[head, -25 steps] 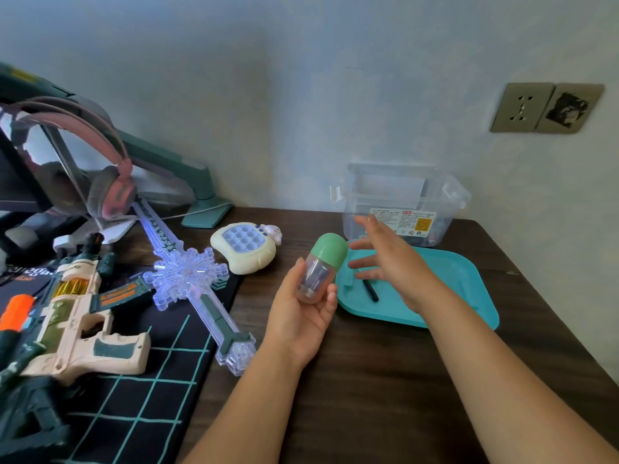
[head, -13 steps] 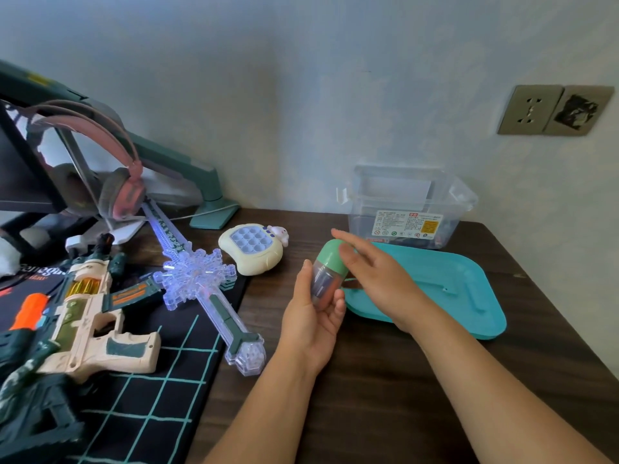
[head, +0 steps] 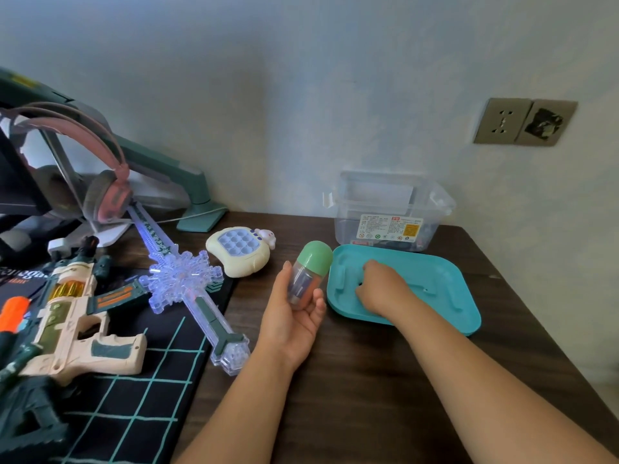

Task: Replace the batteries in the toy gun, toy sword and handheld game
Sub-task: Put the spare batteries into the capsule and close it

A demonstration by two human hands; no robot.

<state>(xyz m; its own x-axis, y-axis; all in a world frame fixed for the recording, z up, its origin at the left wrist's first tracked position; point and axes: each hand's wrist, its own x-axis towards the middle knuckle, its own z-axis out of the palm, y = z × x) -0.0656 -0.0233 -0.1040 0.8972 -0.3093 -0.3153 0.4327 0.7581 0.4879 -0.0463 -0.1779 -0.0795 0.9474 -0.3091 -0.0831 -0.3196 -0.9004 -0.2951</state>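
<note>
1. The left hand (head: 294,316) is at the centre of the frame, palm up. Its thumb and fingers curl round a capsule case (head: 310,272) with a green cap and a clear body. The case is tilted with the cap away from the person, probably so the other hand can open it or take from it. The contents show only as grey and orange shapes.
2. The right hand (head: 382,291) is down in the teal tray (head: 442,279), right of centre, knuckles up and fingers bent toward the tray floor. A small dark thing shows just by the fingertips, but I cannot tell whether the fingers pinch it. I would guess the hand is fetching or setting down a small tool or part. The tray probably keeps such bits from rolling off.
3. The three toys lie untouched on the left.
   - The toy gun (head: 77,316) is at lower left on the dark grid mat (head: 140,396).
   - The toy sword (head: 187,283) runs diagonally from the upper left across the mat's edge, and its guard glows.
   - The handheld game (head: 239,251) lies face up on the bench (head: 368,396), just left of the capsule's cap.
4. A clear box (head: 388,212) stands against the wall right behind the tray. It is within easy reach and likely holds supplies.
5. No battery cover looks open, so the job seems to be at its tool-gathering start.
</note>
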